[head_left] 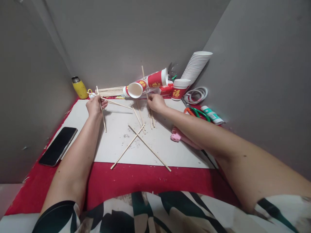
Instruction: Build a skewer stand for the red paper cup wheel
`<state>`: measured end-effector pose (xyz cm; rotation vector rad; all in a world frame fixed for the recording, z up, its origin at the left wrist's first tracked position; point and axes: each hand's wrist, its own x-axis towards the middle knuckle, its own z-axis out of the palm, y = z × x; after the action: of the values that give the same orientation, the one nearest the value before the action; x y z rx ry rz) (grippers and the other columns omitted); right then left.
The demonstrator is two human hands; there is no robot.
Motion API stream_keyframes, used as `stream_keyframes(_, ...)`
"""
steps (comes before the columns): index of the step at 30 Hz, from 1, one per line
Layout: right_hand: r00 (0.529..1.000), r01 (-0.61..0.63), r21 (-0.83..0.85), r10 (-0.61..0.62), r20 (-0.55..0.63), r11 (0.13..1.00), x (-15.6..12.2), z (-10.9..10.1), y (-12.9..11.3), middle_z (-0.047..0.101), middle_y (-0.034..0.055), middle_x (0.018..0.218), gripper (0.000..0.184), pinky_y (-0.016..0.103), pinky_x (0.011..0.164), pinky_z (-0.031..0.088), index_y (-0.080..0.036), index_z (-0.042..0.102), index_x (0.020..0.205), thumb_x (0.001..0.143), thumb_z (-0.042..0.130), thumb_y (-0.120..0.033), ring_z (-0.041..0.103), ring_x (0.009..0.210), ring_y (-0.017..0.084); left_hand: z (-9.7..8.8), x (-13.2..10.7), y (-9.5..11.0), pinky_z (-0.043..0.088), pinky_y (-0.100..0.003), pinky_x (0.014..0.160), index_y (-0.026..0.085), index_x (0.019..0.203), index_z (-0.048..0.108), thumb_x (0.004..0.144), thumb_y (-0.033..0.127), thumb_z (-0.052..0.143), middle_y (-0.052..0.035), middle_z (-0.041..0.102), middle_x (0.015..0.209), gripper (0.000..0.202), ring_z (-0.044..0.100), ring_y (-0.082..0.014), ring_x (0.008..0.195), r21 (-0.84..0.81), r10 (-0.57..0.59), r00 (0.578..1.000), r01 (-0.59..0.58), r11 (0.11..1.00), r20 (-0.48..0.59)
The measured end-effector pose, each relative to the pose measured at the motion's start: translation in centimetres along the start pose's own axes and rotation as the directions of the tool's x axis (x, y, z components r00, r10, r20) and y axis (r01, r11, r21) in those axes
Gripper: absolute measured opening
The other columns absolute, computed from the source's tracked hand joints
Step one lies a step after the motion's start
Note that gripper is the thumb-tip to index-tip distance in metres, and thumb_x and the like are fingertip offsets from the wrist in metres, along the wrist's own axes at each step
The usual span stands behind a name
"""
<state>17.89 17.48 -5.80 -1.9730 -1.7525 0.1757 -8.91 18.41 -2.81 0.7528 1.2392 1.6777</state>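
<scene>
At the back left of the white board, my left hand (94, 105) is closed around a pair of crossed thin wooden sticks (119, 104). My right hand (155, 103), further right, pinches a steeply tilted wooden stick (143, 70) whose upper part rises in front of the paper cups. Several more sticks (140, 119) stand or lean close by it, their lower ends on the board; how they are joined is too small to tell. Nearer to me, another two wooden sticks (153, 150) lie crossed in an X, reaching over the board's front edge.
The white board (109, 152) lies on a red cloth (121, 181). Behind are a stick bundle (111, 91), lying paper cups (155, 79) and a leaning cup stack (198, 66). A phone (58, 146), yellow bottle (79, 88), green-handled scissors (200, 113), tube (212, 115) and pink object (184, 137) surround it.
</scene>
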Motion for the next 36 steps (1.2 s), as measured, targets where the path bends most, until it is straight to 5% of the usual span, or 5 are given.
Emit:
stream_keyframes(8,0.999,-0.006,-0.097,0.009,0.034,0.995,0.2,-0.8,0.9,0.074,0.0203,0.103,0.026,0.036,0.083,0.048,-0.01,0.075,0.097,0.088,0.052,-0.021,0.068,0.098,0.032,0.2,-0.3,0.4,0.051,-0.017,0.045,0.013,0.063,0.055,0.077,0.012,0.056,0.0002,0.057,0.055,0.014,0.061,-0.0107,0.046,-0.003,0.015,1.0,-0.015,1.0,-0.013)
stream_keyframes(14,0.997,0.051,-0.207,-0.038,0.067,0.977,-2.4,-2.7,0.7,0.072,0.0257,0.101,0.027,0.04,0.078,0.047,-0.008,0.074,0.092,0.088,0.055,-0.027,0.068,0.095,0.038,0.2,-0.4,0.4,0.052,-0.019,0.047,0.014,0.062,0.054,0.078,0.012,0.057,-0.0005,0.058,0.056,0.017,0.063,-0.0122,0.047,-0.01,0.032,0.999,-0.032,0.999,-0.021)
stream_keyframes(19,0.965,0.225,-0.316,-0.166,0.202,0.922,-5.7,-4.2,-2.2,0.074,0.0156,0.102,0.029,0.035,0.076,0.047,-0.016,0.072,0.097,0.09,0.049,-0.033,0.068,0.095,0.031,0.2,-0.1,0.3,0.051,-0.017,0.046,0.013,0.063,0.054,0.078,0.011,0.055,-0.0005,0.058,0.054,0.016,0.062,-0.0112,0.047,0.004,0.05,0.999,-0.05,0.999,-0.009)
stream_keyframes(26,0.887,0.339,-0.322,-0.187,0.422,0.884,-5.5,-2.0,-6.4,0.072,0.0198,0.111,0.041,0.034,0.074,0.05,-0.01,0.069,0.108,0.08,0.061,-0.04,0.068,0.099,0.033,0.0,-0.1,0.2,0.051,-0.016,0.045,0.013,0.063,0.055,0.073,0.012,0.057,0.0008,0.057,0.052,0.011,0.061,-0.0103,0.046,0.039,0.025,1.0,-0.025,0.999,0.001)
stream_keyframes(36,0.858,0.322,-0.33,-0.126,0.499,0.887,-4.6,-1.5,-6.1,0.07,0.019,0.115,0.042,0.033,0.074,0.052,-0.011,0.067,0.114,0.074,0.064,-0.023,0.067,0.103,0.032,-1.9,2.3,-1.1,0.052,-0.021,0.041,0.01,0.062,0.059,0.068,0.008,0.059,-0.004,0.058,0.049,0.006,0.062,-0.015,0.044,0.111,-0.137,0.988,0.144,0.983,-0.066)
